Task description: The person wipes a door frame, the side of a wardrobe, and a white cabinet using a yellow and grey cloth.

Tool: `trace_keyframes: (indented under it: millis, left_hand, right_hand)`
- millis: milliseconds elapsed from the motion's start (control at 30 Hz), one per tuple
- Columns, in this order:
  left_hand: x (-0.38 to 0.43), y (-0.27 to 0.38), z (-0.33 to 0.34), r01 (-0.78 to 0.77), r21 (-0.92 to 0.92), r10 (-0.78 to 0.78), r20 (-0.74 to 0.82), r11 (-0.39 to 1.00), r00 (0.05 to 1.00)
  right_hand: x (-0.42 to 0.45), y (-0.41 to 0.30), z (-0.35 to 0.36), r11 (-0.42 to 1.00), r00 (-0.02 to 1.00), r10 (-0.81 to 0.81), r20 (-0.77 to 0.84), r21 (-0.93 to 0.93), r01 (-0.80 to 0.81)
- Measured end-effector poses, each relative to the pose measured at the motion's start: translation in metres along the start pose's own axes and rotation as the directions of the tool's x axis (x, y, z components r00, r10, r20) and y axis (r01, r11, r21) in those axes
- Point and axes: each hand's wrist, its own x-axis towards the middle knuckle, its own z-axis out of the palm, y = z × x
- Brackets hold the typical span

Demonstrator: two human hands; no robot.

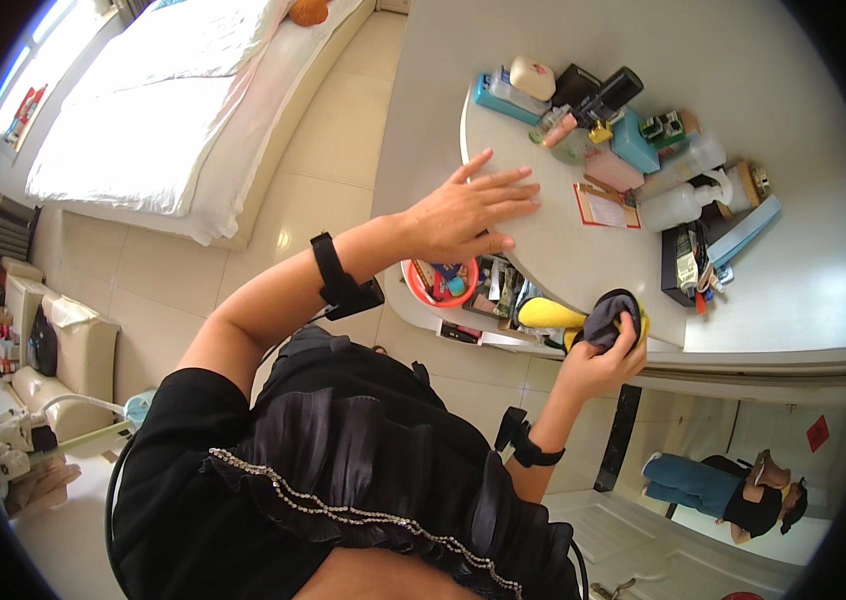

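Observation:
My right hand (607,356) grips a yellow and grey cleaning cloth (609,322) at the front edge of a pale tabletop (543,259). One yellow end of the cloth hangs out to the left. Above the tabletop's left part, my left hand (472,206) is spread with nothing in it; whether it touches the surface I cannot tell. To its right lies a small clipboard (607,206) with paper and a red border. A white pump bottle (674,206) lies or leans beyond it, its nozzle pointing right.
Toiletries, including a soap box (532,77) and a blue box (634,140), crowd the table's back. A black organizer (678,270) holds tubes. Below the edge are a red basket (417,289) and an open drawer (498,300). A bed (130,135) stands left; another person (745,495) stands beyond the doorway.

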Motion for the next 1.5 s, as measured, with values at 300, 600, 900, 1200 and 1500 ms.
trace_keyframes:
  millis: [300,600,900,1200,1500]
  left_hand:
    - [-0.027,-0.039,-0.035,-0.131,-0.249,0.129,-0.024,0.960,0.991]
    - [-0.090,-0.123,-0.085,0.031,-0.256,-0.042,-0.038,0.966,0.998]
    - [-0.155,-0.172,-0.137,0.355,-0.346,-0.379,-0.001,0.868,0.925]
    - [-0.176,-0.187,-0.138,0.437,-0.303,-0.473,-0.051,0.847,0.880]
    - [-0.188,-0.208,-0.131,0.431,-0.224,-0.455,-0.065,0.874,0.888]
  right_hand:
    - [-0.008,-0.115,0.014,0.997,0.996,-0.074,0.056,0.022,0.073]
    - [-0.001,-0.229,0.087,0.959,0.956,-0.252,0.148,0.170,0.226]
    - [0.153,-0.289,0.147,0.899,0.937,-0.190,-0.294,0.332,0.286]
    - [0.155,-0.321,0.240,0.904,0.922,-0.316,-0.225,0.225,0.365]
    - [0.007,-0.296,0.289,0.942,0.951,-0.275,0.142,0.238,0.237]
